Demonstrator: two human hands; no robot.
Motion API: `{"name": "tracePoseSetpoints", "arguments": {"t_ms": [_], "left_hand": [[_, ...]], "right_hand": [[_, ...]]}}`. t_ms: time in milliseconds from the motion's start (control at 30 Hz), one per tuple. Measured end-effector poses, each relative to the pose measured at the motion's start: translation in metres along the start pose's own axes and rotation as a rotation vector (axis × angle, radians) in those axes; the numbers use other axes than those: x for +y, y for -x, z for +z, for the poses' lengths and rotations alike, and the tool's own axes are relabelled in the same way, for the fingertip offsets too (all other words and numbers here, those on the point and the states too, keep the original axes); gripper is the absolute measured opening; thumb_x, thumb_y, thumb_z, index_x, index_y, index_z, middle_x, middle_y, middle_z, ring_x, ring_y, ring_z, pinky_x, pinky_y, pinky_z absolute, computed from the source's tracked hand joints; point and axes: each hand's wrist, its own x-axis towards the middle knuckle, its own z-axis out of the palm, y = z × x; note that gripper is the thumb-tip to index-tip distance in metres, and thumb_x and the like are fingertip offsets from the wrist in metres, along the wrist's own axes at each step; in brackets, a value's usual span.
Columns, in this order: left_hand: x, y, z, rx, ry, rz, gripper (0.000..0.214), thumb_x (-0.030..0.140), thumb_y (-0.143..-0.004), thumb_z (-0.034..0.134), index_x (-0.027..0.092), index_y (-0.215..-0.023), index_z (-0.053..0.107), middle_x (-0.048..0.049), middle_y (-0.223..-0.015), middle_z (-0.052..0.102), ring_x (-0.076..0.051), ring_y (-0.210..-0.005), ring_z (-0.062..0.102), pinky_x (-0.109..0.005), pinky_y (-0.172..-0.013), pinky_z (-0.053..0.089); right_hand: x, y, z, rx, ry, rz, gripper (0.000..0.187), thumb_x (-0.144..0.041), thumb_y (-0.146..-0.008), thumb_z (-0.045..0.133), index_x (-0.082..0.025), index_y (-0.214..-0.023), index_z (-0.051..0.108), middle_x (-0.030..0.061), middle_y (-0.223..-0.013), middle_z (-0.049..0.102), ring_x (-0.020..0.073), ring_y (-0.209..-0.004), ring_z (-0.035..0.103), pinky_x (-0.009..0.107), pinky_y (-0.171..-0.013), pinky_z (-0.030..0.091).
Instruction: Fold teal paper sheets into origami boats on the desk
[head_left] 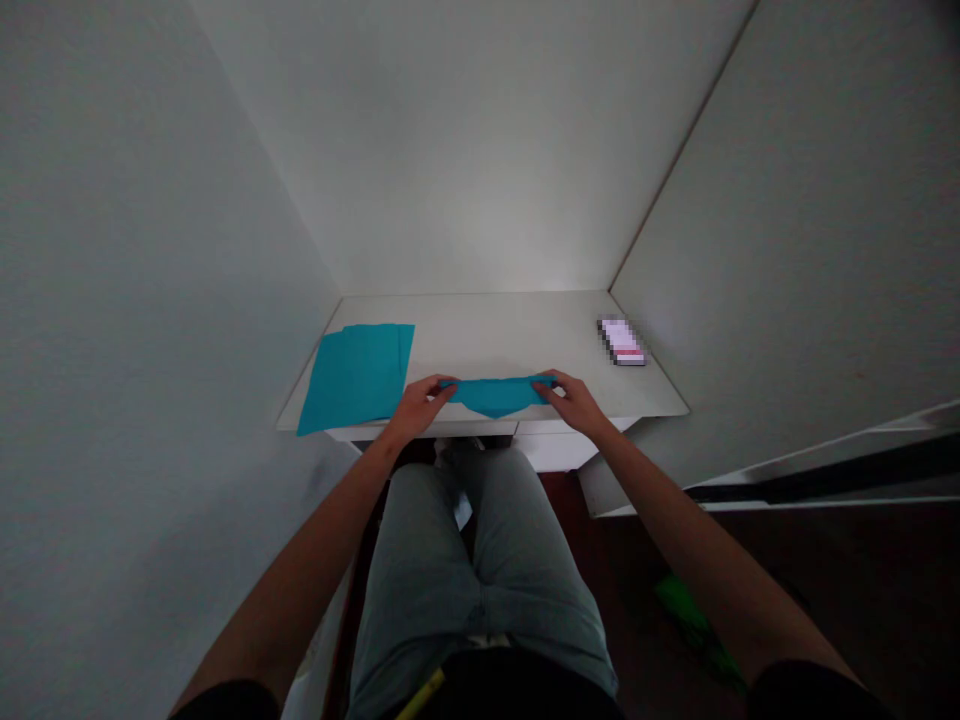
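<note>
- the left hand (424, 408) closes narrowly on the left end of a folded teal paper (495, 396), with its fingers over the top edge. the right hand (574, 400) holds the right end the same way. neither hand is spread wide.
- the folded teal paper sits near the front edge of the white desk (510, 335), about midway between the left and right edges. whether it touches the surface or is raised slightly cannot be told from this view.
- its long axis runs left to right, roughly parallel to the front edge. a triangular flap hangs from the straight upper edge, with its tip pointing toward the person and the front edge.
- a stack of teal paper sheets (356, 375) lies flat toward the left edge, just beside the left hand, and reaches the front edge near the front left corner.
- with the flap tip so near the front edge, a pull toward the person could bend it over the desk edge.
- uneven force between the hands could skew the fold or tear the paper.
- the stack could be knocked by the left hand or wrist and, lying at the edge, could slide off the desk.
- a small pixelated object (621, 342) lies near the back right corner, well apart from the hands; the blur hides what it is.
</note>
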Motion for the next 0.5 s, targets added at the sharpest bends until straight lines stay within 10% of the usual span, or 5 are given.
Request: {"name": "tracePoseSetpoints", "arguments": {"t_ms": [200,500], "left_hand": [[-0.014,-0.036,0.015,0.042,-0.050,-0.098,0.026,0.043,-0.098,0.063,0.021,-0.103,0.075,-0.0042,-0.091,0.076,-0.023,-0.084,0.070,-0.037,-0.082,0.059],[-0.016,-0.019,0.042,0.223,-0.432,0.007,0.058,0.032,-0.094,0.071,0.023,-0.149,0.058,-0.0159,-0.147,0.060,-0.037,-0.136,0.056,-0.054,-0.116,0.047]], "right_hand": [[0.025,-0.041,0.012,0.029,-0.001,0.064,0.037,-0.056,-0.101,0.057,-0.023,-0.105,0.073,0.0060,-0.094,0.077,0.0256,-0.085,0.069,0.041,-0.081,0.057],[0.034,-0.030,0.040,0.170,0.369,0.031,0.051,-0.038,-0.097,0.065,-0.028,-0.147,0.063,0.0152,-0.153,0.060,0.0396,-0.133,0.058,0.059,-0.105,0.047]]}}
